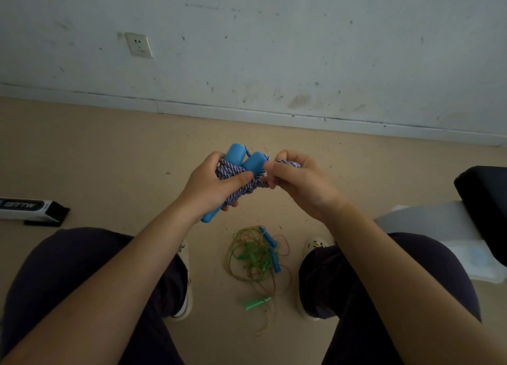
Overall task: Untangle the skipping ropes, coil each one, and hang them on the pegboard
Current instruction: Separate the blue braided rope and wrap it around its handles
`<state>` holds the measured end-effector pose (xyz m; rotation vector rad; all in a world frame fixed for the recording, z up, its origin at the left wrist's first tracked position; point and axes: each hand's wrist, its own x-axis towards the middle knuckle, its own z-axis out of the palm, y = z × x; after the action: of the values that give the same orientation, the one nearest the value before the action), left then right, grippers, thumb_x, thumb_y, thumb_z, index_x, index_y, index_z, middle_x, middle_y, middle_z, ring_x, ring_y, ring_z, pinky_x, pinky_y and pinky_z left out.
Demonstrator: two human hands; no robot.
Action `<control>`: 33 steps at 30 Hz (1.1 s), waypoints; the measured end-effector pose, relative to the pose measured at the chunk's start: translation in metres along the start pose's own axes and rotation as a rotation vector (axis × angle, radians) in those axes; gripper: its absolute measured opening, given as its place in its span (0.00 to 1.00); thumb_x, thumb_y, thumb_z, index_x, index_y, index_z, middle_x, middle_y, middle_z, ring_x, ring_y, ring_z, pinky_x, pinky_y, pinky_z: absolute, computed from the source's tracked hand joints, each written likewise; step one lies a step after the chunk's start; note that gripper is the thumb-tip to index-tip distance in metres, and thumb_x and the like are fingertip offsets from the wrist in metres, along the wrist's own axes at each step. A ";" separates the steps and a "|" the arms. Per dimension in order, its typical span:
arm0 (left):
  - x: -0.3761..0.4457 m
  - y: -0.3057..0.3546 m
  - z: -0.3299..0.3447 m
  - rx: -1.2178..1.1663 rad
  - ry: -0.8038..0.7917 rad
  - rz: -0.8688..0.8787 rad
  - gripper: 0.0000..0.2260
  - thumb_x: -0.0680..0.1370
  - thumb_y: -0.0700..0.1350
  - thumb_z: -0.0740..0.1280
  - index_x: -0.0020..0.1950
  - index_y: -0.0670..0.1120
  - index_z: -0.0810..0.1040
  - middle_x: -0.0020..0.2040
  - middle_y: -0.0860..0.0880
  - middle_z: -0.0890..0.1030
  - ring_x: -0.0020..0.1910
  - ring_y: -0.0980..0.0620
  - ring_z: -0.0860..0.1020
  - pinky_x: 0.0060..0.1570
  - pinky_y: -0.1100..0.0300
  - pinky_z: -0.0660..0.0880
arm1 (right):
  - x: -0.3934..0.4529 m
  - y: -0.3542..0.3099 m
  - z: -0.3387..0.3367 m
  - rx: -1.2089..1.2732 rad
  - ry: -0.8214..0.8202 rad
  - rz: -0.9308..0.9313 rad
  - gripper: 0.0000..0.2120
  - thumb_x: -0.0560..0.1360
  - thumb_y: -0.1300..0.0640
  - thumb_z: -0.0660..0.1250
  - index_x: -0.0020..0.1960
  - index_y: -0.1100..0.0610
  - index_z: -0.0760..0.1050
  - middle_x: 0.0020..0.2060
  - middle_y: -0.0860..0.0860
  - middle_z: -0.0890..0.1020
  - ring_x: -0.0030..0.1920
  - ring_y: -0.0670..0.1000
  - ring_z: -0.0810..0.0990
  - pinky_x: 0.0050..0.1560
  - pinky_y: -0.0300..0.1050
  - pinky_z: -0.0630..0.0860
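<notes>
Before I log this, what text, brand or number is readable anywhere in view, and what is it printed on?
Black-and-white box lying on the floor at the left: white slanted capitals on a black band, too blurred to read with certainty.
Wall socket: no legible marking.
Blue handles of the braided rope gripped in the left hand: no print visible.
Tangled ropes on the floor: no print visible.
</notes>
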<state>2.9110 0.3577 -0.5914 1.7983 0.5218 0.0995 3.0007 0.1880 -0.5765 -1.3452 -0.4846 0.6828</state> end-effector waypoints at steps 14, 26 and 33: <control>-0.009 0.003 0.003 0.022 -0.125 0.007 0.17 0.75 0.52 0.75 0.60 0.51 0.73 0.45 0.47 0.85 0.35 0.45 0.85 0.30 0.56 0.79 | 0.000 -0.002 0.001 -0.298 0.229 -0.021 0.24 0.64 0.42 0.76 0.42 0.60 0.73 0.26 0.52 0.74 0.22 0.50 0.70 0.26 0.45 0.69; -0.001 -0.003 -0.001 0.043 -0.036 0.002 0.18 0.74 0.52 0.75 0.60 0.49 0.73 0.45 0.46 0.85 0.35 0.44 0.85 0.30 0.55 0.78 | -0.005 -0.013 0.004 -0.298 0.252 -0.035 0.20 0.72 0.49 0.74 0.34 0.59 0.67 0.20 0.50 0.65 0.19 0.48 0.66 0.35 0.60 0.79; -0.004 -0.003 -0.001 0.055 -0.053 0.047 0.19 0.74 0.51 0.75 0.60 0.50 0.73 0.46 0.46 0.85 0.36 0.44 0.85 0.30 0.55 0.78 | 0.000 -0.015 -0.003 -0.291 0.288 0.019 0.16 0.81 0.41 0.56 0.48 0.54 0.63 0.27 0.48 0.65 0.25 0.46 0.61 0.27 0.42 0.61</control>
<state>2.9068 0.3574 -0.5931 1.8621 0.4491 0.0704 3.0050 0.1845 -0.5626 -1.6942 -0.3465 0.4334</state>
